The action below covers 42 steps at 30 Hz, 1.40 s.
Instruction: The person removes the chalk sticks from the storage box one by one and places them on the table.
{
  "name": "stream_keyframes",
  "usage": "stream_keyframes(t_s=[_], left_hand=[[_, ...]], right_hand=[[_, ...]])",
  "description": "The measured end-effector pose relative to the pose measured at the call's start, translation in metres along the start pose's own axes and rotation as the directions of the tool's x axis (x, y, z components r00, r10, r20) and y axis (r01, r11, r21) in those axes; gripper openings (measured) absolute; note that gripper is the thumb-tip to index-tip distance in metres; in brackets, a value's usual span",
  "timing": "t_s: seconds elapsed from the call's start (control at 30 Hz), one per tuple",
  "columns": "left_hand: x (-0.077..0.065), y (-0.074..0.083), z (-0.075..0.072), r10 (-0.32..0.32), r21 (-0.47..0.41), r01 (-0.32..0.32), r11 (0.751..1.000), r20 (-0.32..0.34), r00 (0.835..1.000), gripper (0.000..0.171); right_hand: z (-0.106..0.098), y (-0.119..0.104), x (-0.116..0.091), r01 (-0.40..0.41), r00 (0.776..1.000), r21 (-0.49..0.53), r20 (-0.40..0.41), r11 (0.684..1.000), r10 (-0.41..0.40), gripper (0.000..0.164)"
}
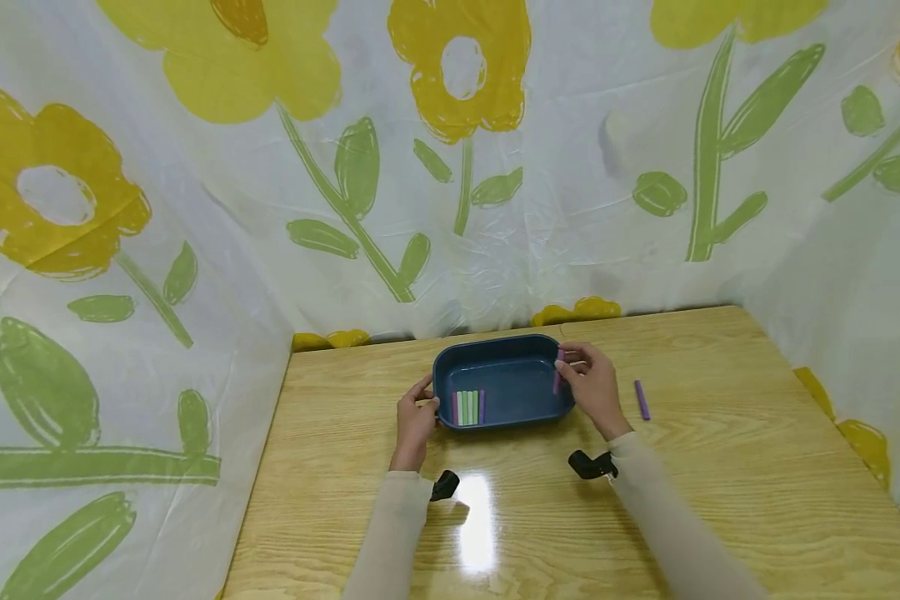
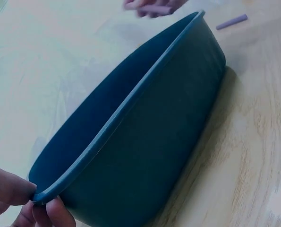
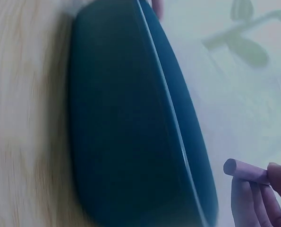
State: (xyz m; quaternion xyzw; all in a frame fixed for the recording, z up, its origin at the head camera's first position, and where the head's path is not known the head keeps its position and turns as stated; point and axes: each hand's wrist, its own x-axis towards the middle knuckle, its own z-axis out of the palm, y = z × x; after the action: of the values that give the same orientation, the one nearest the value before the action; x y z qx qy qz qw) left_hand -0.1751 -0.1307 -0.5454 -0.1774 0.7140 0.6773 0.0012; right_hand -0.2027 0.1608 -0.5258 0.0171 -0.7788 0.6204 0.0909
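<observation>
A dark blue rectangular basin point(image 1: 510, 415) with rounded corners sits on the table. My left hand point(image 1: 416, 421) pinches its left rim between thumb and fingers; the left wrist view shows that grip on the rim point(image 2: 126, 106) closely. Over the basin's right end, my right hand point(image 1: 594, 387) holds a purple chalk stick point(image 3: 248, 171) between thumb and fingertips. Inside the basin at the left, several chalk sticks point(image 1: 468, 407) stand side by side in a row, light green ones between purplish ones. Another purple chalk stick point(image 1: 642, 400) lies on the table, right of my right hand.
The wooden table point(image 1: 330, 517) reaches back to a white curtain point(image 1: 570, 208) printed with yellow flowers, which also hangs at both sides. A black wrist mount point(image 1: 591, 465) sticks out from the right sleeve, another black mount point(image 1: 444, 485) from the left.
</observation>
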Motion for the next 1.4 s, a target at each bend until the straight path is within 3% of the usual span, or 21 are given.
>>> stream_keyframes(t_s=[0.17, 0.37, 0.6, 0.97, 1.4], left_hand=[[-0.001, 0.000, -0.001, 0.003, 0.000, -0.003, 1.000, 0.009, 1.000, 0.047], [-0.001, 0.000, -0.002, 0.003, 0.006, -0.003, 1.000, 0.008, 1.000, 0.047], [0.001, 0.002, -0.002, 0.006, -0.010, -0.006, 1.000, -0.004, 1.000, 0.048], [0.003, 0.000, -0.002, 0.005, -0.016, -0.005, 1.000, 0.004, 1.000, 0.047], [0.001, -0.002, -0.001, 0.015, -0.010, -0.015, 1.000, 0.005, 1.000, 0.046]], right_hand=[[-0.040, 0.013, -0.002, -0.033, 0.999, -0.035, -0.040, 0.999, 0.032, 0.029], [-0.085, 0.033, -0.007, -0.061, 0.995, -0.145, -0.081, 0.987, 0.050, 0.033], [-0.121, 0.053, -0.008, -0.117, 0.990, -0.251, -0.112, 0.961, 0.091, 0.035], [-0.130, 0.077, -0.007, -0.137, 0.990, -0.439, -0.093, 0.888, 0.106, 0.034], [-0.122, 0.070, -0.011, -0.172, 0.982, -0.434, -0.143, 0.884, 0.120, 0.034]])
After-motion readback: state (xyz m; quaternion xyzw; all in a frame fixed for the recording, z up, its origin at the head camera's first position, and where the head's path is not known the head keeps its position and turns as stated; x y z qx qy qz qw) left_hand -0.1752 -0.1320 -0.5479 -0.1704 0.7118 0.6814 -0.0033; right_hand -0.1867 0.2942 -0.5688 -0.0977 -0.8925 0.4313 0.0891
